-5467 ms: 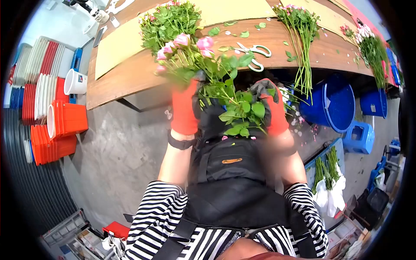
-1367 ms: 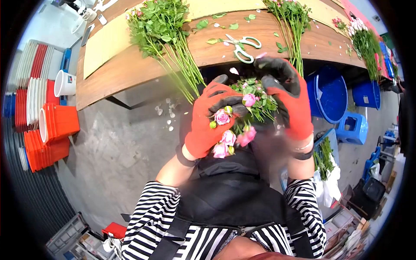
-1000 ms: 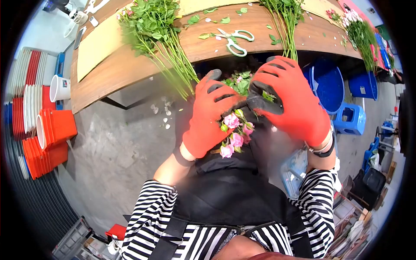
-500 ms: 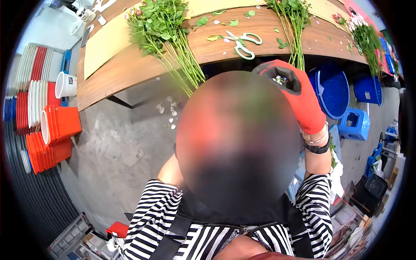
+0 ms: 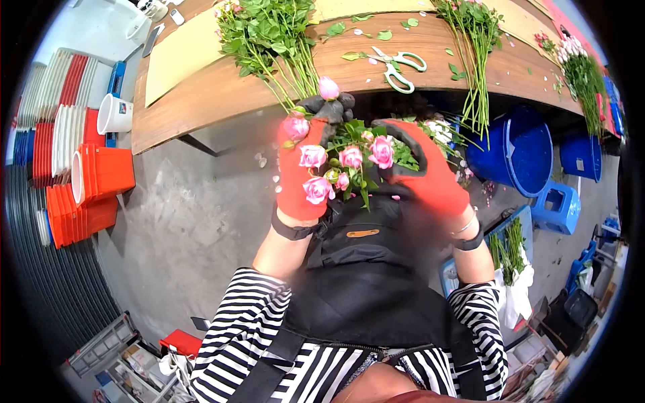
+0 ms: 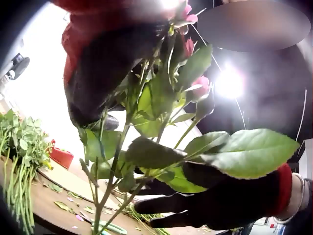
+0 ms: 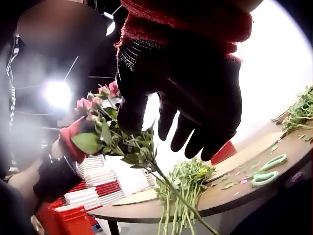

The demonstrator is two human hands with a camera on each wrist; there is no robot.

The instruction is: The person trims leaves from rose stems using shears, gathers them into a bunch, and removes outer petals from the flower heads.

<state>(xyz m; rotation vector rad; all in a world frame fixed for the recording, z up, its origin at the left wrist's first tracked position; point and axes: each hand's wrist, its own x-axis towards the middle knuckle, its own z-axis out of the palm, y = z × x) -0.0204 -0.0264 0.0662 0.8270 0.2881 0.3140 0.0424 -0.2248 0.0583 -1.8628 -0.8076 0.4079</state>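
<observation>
Pink roses (image 5: 351,156) on leafy stems are held in front of the black apron. My gloved left hand (image 5: 300,164) grips them, blooms lying over its palm side and fingers; in the left wrist view, the left hand (image 6: 112,63) is above the leaves (image 6: 249,152). My right hand (image 5: 430,168) is just right of the bunch, fingers apart and curved. The right wrist view shows the right hand (image 7: 181,88) with loosely extended fingers, its thumb by the leaves (image 7: 88,143). Whether it touches them I cannot tell.
Green-handled scissors (image 5: 402,67) and loose leaves lie on the wooden table (image 5: 195,111). Two bunches of stems overhang its edge, the left bunch (image 5: 269,33) nearest my left hand. Blue buckets (image 5: 514,151) and a blue stool (image 5: 556,209) stand to the right, red crates (image 5: 101,176) to the left.
The roses have risen and spread across the left hand, which has moved up from its place a second ago. My right hand has drawn back from the left, its fingers wider apart.
</observation>
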